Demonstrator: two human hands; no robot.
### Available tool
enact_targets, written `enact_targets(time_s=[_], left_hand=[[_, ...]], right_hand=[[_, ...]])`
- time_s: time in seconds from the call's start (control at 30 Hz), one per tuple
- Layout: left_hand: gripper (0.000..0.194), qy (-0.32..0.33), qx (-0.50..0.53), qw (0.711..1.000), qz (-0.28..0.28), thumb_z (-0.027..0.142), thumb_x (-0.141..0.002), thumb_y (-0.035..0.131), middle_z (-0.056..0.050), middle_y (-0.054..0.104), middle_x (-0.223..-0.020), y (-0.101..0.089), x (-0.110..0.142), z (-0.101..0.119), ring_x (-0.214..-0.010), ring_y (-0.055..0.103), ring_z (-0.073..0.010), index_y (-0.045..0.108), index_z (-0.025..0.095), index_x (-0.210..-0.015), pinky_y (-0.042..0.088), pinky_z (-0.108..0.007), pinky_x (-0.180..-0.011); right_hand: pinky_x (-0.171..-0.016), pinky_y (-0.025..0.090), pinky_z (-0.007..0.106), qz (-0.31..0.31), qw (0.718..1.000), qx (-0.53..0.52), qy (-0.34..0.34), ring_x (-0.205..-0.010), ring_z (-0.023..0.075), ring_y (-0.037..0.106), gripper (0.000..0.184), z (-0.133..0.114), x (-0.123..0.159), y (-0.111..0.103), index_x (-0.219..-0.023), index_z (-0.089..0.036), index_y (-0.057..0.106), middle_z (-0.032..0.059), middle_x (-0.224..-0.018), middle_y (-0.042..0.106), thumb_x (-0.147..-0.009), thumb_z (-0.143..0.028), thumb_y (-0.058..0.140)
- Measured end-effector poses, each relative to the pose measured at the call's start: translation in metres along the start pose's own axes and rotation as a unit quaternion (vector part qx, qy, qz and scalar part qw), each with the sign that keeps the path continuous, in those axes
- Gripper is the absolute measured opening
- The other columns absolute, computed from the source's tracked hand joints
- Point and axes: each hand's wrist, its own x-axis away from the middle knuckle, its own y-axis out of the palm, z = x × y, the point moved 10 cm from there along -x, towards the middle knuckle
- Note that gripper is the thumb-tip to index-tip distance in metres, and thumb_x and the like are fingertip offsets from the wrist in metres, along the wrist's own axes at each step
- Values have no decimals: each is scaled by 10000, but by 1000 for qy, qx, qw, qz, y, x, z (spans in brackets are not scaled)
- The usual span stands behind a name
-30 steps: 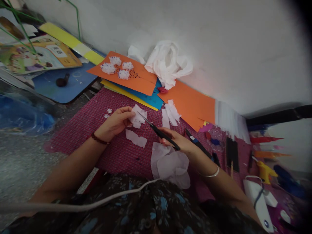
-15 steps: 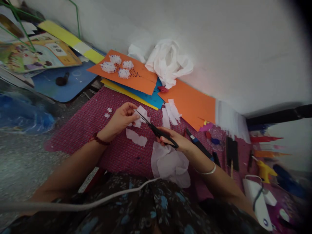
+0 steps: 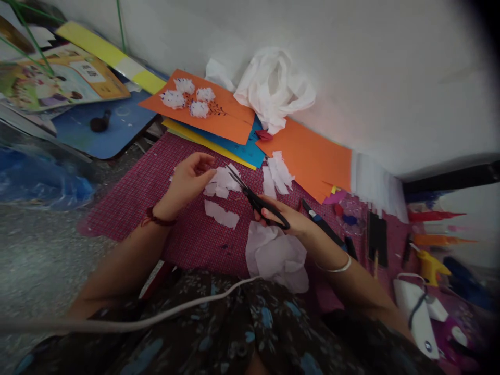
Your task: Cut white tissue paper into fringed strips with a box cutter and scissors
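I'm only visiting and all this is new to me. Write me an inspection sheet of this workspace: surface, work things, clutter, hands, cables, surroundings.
Surface: red checked cloth, with small dark marks.
Job's things: black-handled scissors, blades slightly apart; white paper pieces lying on the cloth.
Clutter: crumpled white material by the wall; orange sheet bearing white tufts; blue-and-black tool.
Hands: right hand grips the scissors; left hand appears unloaded, fingers parted beside the paper pieces, contact unclear.
Cables: white cord crossing before the patterned shirt.
Surroundings: pale wall behind; picture book and blue panel at left.
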Motion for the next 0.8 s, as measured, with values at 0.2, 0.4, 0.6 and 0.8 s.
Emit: enact_targets(time_s=[0.2,0.4,0.6,0.8], left_hand=[[50,16,-71,997,3,251,-829,666,-29,712,-818,-15,24,15,-757,633,-180,689,207,-832,508,-324,-695],[340,-30,24,998,-46,232,-772,710,-64,703,-1081,14,33,3,-692,594,-121,635,200,-1102,486,-267,-608],[183,-176,227,945,-155,326,-794,733,-3,604,-695,52,28,-17,-545,541,-92,621,189,-837,366,-200,-468],[188,-183,204,944,-184,244,-795,704,4,595,-598,48,23,-16,-493,510,-83,603,197,-644,386,-205,-481]], right_hand=[[-514,380,222,-2,1000,-9,0,-622,77,499,588,-1,2,-1,-1082,-185,597,-30,-791,556,-816,-685,757],[-492,385,224,-22,998,-57,-18,-609,87,527,545,-8,4,6,-956,-180,585,-6,-789,596,-820,-678,758],[-514,428,228,-34,995,-89,-29,-610,95,539,606,-10,8,8,-1079,-170,596,-5,-799,615,-809,-688,760],[-503,413,220,-44,996,-80,-17,-602,85,542,575,-4,10,10,-1020,-176,591,-9,-795,620,-795,-667,786]])
